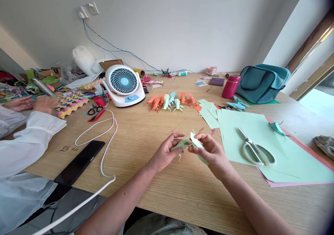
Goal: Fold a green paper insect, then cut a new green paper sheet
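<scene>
Both of my hands hold a small, half-folded piece of light green paper (191, 144) just above the wooden table (146, 130). My left hand (165, 154) pinches its left end between thumb and fingers. My right hand (212, 153) pinches the right part, with a folded flap sticking up between my fingertips. A row of finished folded paper figures (171, 102) in orange, green and blue stands further back at the middle of the table. Sheets of light green paper (263, 141) lie to my right, with white-handled scissors (257, 150) resting on them.
A white and blue desk fan (124, 84) stands at the back left, its white cable (104, 151) looping over the table by a black phone (79, 162). At the left, another person's hands (31, 104) work among colourful craft bits. A pink bottle (230, 86) and teal bag (262, 82) stand back right.
</scene>
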Available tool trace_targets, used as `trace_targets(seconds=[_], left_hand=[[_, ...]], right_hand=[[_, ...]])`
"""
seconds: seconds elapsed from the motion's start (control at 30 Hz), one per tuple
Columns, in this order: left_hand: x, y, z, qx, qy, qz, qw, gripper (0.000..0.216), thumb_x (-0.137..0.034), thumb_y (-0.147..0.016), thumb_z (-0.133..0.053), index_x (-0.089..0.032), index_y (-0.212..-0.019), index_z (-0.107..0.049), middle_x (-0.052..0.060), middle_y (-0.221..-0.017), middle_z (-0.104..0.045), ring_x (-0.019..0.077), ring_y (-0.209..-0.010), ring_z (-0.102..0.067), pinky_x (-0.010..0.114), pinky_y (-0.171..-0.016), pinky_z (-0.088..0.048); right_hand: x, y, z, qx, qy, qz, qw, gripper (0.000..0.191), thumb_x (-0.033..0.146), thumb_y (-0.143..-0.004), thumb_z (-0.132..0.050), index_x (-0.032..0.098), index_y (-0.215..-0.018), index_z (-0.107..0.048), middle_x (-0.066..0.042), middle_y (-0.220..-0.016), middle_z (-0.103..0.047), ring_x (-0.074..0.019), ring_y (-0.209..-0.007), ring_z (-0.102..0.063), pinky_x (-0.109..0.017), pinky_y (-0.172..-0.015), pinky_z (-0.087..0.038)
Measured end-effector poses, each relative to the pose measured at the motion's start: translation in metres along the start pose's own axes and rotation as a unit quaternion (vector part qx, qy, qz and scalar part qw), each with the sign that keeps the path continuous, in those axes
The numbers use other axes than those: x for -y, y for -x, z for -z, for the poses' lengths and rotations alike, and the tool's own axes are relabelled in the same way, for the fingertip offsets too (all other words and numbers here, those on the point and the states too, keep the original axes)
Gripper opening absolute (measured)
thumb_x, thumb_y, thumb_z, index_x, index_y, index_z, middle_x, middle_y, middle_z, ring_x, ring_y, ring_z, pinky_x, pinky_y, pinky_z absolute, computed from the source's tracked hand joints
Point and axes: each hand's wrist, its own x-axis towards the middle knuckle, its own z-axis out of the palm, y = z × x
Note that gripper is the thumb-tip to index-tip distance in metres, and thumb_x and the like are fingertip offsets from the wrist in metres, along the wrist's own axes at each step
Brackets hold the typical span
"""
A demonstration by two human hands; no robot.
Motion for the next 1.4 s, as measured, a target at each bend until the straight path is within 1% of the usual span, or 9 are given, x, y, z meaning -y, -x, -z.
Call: trace_targets(seconds=[0.1, 0.17, 0.47, 0.63, 0.73, 0.9, 1.07, 1.23, 1.4], left_hand=[[-0.001, 0.001, 0.002, 0.001, 0.023, 0.015, 1.0, 0.047, -0.032, -0.087, -0.065, -0.019, -0.128, -0.046, 0.012, -0.113, -0.068, 0.0169, -0.095, -0.06, 0.03, -0.082, -0.044], [0.0, 0.0, 0.002, -0.004, 0.025, 0.012, 1.0, 0.049, -0.033, -0.087, -0.065, -0.019, -0.129, -0.045, 0.011, -0.111, -0.068, 0.0171, -0.096, -0.06, 0.03, -0.082, -0.044], [0.002, -0.001, -0.003, -0.068, -0.003, -0.005, 0.998, 0.047, -0.038, -0.083, -0.068, -0.019, -0.122, -0.051, 0.005, -0.099, -0.067, 0.017, -0.092, -0.06, 0.03, -0.085, -0.042], [0.001, 0.0, -0.002, -0.08, -0.008, -0.004, 0.997, 0.038, -0.037, -0.083, -0.068, -0.02, -0.114, -0.055, -0.001, -0.083, -0.062, 0.0125, -0.079, -0.057, 0.026, -0.077, -0.04], [0.003, 0.0, -0.002, -0.072, -0.036, 0.014, 0.997, 0.039, -0.037, -0.081, -0.07, -0.019, -0.112, -0.055, -0.001, -0.082, -0.061, 0.0118, -0.076, -0.055, 0.025, -0.073, -0.039], [0.007, 0.0, -0.006, -0.039, -0.028, 0.034, 0.998, 0.053, -0.039, -0.078, -0.074, -0.019, -0.12, -0.048, -0.005, -0.071, -0.054, 0.0099, -0.064, -0.05, 0.024, -0.063, -0.035], [0.007, 0.0, -0.009, -0.019, -0.029, 0.045, 0.998, 0.061, -0.042, -0.076, -0.076, -0.022, -0.126, -0.048, -0.008, -0.064, -0.047, 0.0081, -0.058, -0.044, 0.022, -0.058, -0.03], [0.005, 0.001, -0.012, 0.012, 0.014, 0.048, 0.999, 0.05, -0.04, -0.074, -0.078, -0.019, -0.112, -0.052, -0.005, -0.07, -0.057, 0.0099, -0.065, -0.053, 0.023, -0.063, -0.035], [0.008, 0.0, -0.008, -0.005, 0.021, 0.048, 0.999, 0.046, -0.038, -0.073, -0.079, -0.02, -0.099, -0.046, -0.003, -0.075, -0.064, 0.0091, -0.064, -0.054, 0.022, -0.063, -0.036]], right_hand=[[0.005, -0.002, 0.01, -0.043, 0.013, 0.041, 0.998, 0.032, 0.034, -0.076, -0.079, 0.029, -0.099, -0.057, 0.001, -0.1, -0.064, -0.0171, -0.088, -0.068, -0.032, -0.086, -0.052], [0.005, -0.002, 0.012, -0.04, 0.038, 0.059, 0.997, 0.03, 0.034, -0.077, -0.078, 0.029, -0.098, -0.057, 0.001, -0.1, -0.063, -0.0177, -0.09, -0.068, -0.032, -0.085, -0.052], [-0.008, 0.003, -0.011, 0.011, 0.047, 0.027, 0.998, 0.033, 0.038, -0.077, -0.077, 0.028, -0.097, -0.053, -0.001, -0.096, -0.066, -0.0191, -0.087, -0.067, -0.035, -0.081, -0.055], [-0.004, 0.0, -0.002, -0.028, 0.053, 0.051, 0.997, 0.031, 0.037, -0.077, -0.077, 0.028, -0.097, -0.056, 0.001, -0.097, -0.061, -0.0176, -0.086, -0.068, -0.035, -0.084, -0.055], [-0.003, -0.002, 0.004, -0.055, 0.067, 0.076, 0.993, 0.029, 0.037, -0.079, -0.076, 0.029, -0.098, -0.056, 0.0, -0.103, -0.059, -0.0185, -0.094, -0.067, -0.034, -0.088, -0.055], [-0.008, -0.001, 0.0, -0.014, 0.074, 0.054, 0.996, 0.03, 0.037, -0.08, -0.075, 0.029, -0.099, -0.054, -0.001, -0.101, -0.062, -0.0194, -0.093, -0.067, -0.035, -0.086, -0.055], [-0.009, 0.001, -0.006, -0.001, 0.073, 0.052, 0.996, 0.028, 0.037, -0.08, -0.074, 0.029, -0.099, -0.054, 0.0, -0.096, -0.063, -0.0187, -0.089, -0.064, -0.032, -0.078, -0.053], [-0.005, 0.001, -0.006, 0.039, 0.059, 0.048, 0.996, 0.025, 0.034, -0.081, -0.074, 0.028, -0.098, -0.056, 0.001, -0.089, -0.058, -0.0147, -0.079, -0.06, -0.026, -0.069, -0.05], [-0.002, 0.0, 0.001, 0.052, 0.07, 0.035, 0.996, 0.026, 0.031, -0.082, -0.072, 0.029, -0.101, -0.054, 0.001, -0.096, -0.06, -0.0162, -0.087, -0.062, -0.029, -0.075, -0.051]])
